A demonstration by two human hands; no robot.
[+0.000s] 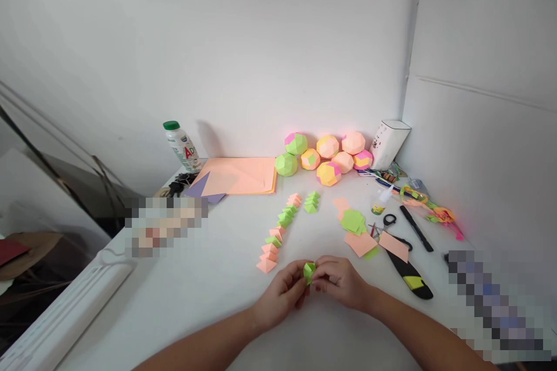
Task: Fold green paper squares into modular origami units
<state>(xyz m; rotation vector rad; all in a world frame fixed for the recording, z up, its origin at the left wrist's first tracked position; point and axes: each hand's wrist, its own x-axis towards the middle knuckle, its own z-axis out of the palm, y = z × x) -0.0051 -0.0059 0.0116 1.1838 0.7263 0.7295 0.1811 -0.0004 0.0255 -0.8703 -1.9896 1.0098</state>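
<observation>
A small folded green paper piece point(308, 270) is pinched between both of my hands just above the white table point(209, 295). My left hand point(281, 295) grips it from the left with curled fingers. My right hand point(342, 281) grips it from the right, fingers closed. Just beyond my hands a curved row of folded green and pink paper units point(278, 232) lies on the table. A second short stack of green units point(311, 202) sits beside that row.
Several coloured paper balls point(326, 156) sit against the back wall beside a white box point(389, 142). Orange paper sheets point(239, 175) and a green-capped bottle point(181, 146) lie at the back left. Cut paper pieces point(359, 232), scissors point(389, 220), a black pen point(415, 228) and a glue bottle point(380, 202) lie at the right.
</observation>
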